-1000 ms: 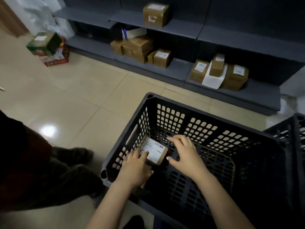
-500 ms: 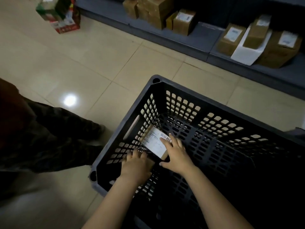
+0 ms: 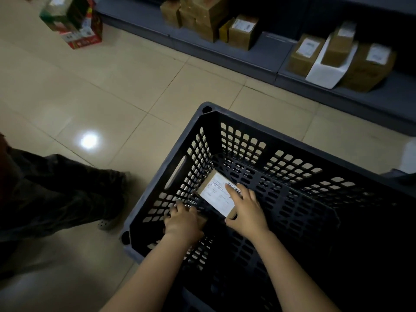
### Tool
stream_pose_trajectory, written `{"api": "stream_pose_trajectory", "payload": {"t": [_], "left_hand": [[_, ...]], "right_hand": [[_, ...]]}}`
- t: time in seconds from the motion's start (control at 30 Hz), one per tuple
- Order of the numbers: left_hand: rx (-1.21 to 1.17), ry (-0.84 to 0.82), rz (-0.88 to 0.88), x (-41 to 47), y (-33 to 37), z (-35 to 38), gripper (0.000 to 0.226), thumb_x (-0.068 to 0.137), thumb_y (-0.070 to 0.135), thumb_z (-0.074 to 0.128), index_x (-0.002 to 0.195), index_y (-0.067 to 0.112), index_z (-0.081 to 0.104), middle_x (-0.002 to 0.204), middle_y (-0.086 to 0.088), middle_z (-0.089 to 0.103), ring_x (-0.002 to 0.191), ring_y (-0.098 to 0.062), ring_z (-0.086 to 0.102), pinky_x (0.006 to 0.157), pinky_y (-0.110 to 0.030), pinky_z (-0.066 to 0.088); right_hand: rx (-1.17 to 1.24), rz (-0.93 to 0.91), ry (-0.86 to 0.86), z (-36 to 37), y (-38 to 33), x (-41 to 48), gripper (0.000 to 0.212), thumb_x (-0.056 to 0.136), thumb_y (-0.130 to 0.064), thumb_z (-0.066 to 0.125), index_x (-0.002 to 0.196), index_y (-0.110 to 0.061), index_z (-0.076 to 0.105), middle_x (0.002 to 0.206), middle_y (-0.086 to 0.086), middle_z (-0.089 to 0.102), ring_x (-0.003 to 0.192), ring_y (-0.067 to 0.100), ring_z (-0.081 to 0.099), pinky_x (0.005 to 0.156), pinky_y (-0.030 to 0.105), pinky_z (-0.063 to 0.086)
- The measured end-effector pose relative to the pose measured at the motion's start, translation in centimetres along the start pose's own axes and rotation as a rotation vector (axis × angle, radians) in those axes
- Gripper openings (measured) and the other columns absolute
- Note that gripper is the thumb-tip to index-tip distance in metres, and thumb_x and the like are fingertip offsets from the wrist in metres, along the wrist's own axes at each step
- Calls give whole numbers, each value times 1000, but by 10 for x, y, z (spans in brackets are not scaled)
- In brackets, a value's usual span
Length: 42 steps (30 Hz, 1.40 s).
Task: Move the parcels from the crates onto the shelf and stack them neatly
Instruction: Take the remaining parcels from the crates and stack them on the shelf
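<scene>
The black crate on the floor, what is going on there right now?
A person reaches into the black crate with both hands. The right hand grips a small brown parcel with a white label, low by the crate's left wall. The left hand is beside it; whether it holds anything is unclear. Other parcels stand on the grey shelf beyond.

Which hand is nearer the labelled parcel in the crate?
Right. The right hand lies on the labelled parcel, fingers across its label, thumb at its near corner; the left hand sits just beside it, by the crate wall.
</scene>
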State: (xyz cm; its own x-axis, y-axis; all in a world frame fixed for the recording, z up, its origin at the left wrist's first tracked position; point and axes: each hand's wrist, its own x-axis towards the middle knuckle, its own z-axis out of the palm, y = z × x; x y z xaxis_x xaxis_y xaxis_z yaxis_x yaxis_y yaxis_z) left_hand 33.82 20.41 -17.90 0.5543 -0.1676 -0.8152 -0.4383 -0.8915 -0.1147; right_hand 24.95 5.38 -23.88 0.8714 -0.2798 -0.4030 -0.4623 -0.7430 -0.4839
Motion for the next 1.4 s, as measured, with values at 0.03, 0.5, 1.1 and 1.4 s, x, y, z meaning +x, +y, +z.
{"api": "stream_pose_trajectory", "payload": {"t": [0.03, 0.5, 1.1, 1.4], "left_hand": [[-7, 8, -1, -1, 0, -1, 79, 83, 48, 66, 146, 20, 27, 156, -20, 4, 142, -40, 11, 111, -49, 27], [-187, 512, 395, -53, 3, -16, 72, 68, 40, 77, 134, 26, 51, 148, -6, 27, 130, -28, 28, 104, -32, 35], [-567, 953, 1336, -200, -1, -28, 68, 62, 31, 87, 124, 22, 62, 148, -7, 38, 130, -28, 35, 102, -38, 35], [-559, 731, 1840, -340, 58, 62, 71, 59, 27, 89, 125, 21, 63, 147, -5, 39, 128, -28, 39, 100, -32, 31]], "right_hand": [[5, 8, 14, -3, 1, -4, 94, 76, -33, 74, 151, -31, 16, 153, 0, 17, 137, 21, 15, 107, 37, 33], [108, 224, 393, -58, -15, -102, 101, 65, -35, 76, 150, -30, 23, 145, -4, 27, 128, 17, 23, 104, 37, 39], [41, 600, 1391, -83, -148, -338, 93, 63, -32, 83, 144, -31, 37, 142, -1, 31, 129, 16, 25, 91, 28, 35], [-53, 924, 1767, -38, -187, -518, 91, 62, -30, 82, 143, -32, 40, 133, -16, 29, 123, 2, 22, 85, -4, 27]]}}
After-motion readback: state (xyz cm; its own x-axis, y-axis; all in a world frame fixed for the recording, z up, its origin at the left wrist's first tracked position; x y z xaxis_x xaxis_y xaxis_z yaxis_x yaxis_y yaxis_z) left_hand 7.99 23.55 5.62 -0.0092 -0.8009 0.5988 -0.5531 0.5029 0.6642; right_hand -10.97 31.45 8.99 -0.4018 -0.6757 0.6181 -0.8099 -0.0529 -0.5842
